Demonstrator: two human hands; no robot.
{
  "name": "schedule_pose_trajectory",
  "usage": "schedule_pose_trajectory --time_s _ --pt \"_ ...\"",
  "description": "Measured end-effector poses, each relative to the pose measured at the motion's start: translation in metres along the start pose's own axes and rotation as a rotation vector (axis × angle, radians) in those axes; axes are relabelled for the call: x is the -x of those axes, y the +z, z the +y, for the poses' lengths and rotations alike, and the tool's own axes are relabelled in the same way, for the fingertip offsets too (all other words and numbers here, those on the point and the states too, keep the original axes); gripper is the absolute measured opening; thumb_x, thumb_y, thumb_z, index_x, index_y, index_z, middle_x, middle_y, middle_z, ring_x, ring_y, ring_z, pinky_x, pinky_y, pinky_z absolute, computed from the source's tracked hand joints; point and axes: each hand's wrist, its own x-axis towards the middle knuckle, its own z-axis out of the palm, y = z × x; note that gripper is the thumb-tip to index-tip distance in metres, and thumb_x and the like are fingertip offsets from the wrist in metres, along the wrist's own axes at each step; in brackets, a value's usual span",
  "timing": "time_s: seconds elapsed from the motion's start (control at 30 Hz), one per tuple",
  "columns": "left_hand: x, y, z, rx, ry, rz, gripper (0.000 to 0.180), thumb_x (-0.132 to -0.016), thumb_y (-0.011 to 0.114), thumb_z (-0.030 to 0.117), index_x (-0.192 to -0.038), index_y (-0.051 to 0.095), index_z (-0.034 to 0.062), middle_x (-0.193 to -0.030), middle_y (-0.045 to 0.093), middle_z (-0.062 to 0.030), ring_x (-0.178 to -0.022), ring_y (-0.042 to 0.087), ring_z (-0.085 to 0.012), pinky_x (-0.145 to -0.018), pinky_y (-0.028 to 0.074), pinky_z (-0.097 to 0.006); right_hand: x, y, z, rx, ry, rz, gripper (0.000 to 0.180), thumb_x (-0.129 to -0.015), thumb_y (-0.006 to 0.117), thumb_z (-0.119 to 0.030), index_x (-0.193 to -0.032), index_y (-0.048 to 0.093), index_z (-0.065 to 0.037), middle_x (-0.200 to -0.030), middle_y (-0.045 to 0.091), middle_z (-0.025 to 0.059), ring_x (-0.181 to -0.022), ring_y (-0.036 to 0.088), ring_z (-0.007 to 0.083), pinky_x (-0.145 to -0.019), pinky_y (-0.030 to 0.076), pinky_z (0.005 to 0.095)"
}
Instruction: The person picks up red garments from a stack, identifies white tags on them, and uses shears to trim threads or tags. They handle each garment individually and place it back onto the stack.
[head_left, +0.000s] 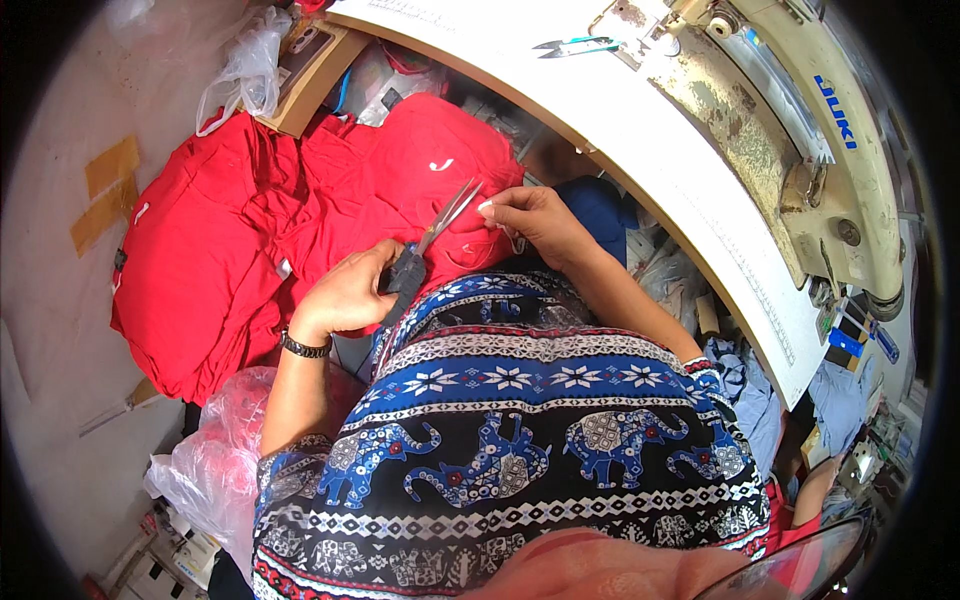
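My left hand [350, 293], with a dark watch on its wrist, grips the black handles of a pair of scissors [432, 236]. The blades are open and point up and to the right over a red garment [400, 170] on my lap. My right hand [535, 222] pinches the edge of the red cloth just right of the blade tips. A thin pale thread seems to hang from those fingers. My lap is covered by blue, black and white patterned cloth [500, 440].
More red cloth [200, 270] is piled on the floor at left. A white sewing table [640, 130] curves across the top right, bearing a cream sewing machine [780, 110] and small thread snips [575, 45]. Plastic bags [215, 460] lie at lower left, a cardboard box [310, 75] behind.
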Motion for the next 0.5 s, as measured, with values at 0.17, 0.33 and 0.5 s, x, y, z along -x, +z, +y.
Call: schedule_pose_trajectory --time_s 0.17,0.33,0.5 --pt "-0.021 -0.033 0.031 -0.078 0.136 0.253 0.022 -0.078 0.067 0.011 -0.095 0.059 -0.0006 -0.076 0.061 -0.0140 -0.070 0.060 -0.0208 -0.066 0.047 -0.032 -0.003 -0.005 0.009 -0.015 -0.146 -0.027 0.027 -0.092 0.062 -0.023 -0.108 0.065 -0.001 -0.080 0.062 0.0006 -0.071 0.056 0.0079 -0.062 0.045 0.0228" --pt "-0.131 -0.092 0.124 -0.658 0.251 0.476 0.033 -0.079 0.067 0.025 -0.096 0.060 -0.0024 -0.087 0.065 -0.0234 -0.085 0.061 -0.0429 -0.072 0.048 -0.045 -0.018 -0.041 0.034 0.328 -0.179 0.082 0.039 -0.095 0.059 -0.026 -0.126 0.055 -0.002 -0.113 0.061 0.0067 -0.101 0.057 0.0126 -0.089 0.045 0.0273" --pt "-0.238 -0.098 0.130 -0.750 0.427 0.522 0.031 -0.086 0.061 0.028 -0.099 0.061 -0.0008 -0.095 0.065 -0.0226 -0.094 0.062 -0.0388 -0.082 0.048 -0.045 -0.016 -0.038 0.072 0.248 -0.075 -0.036 0.046 -0.094 0.058 -0.021 -0.134 0.045 -0.002 -0.119 0.059 0.0086 -0.107 0.057 0.0176 -0.093 0.044 0.0294"
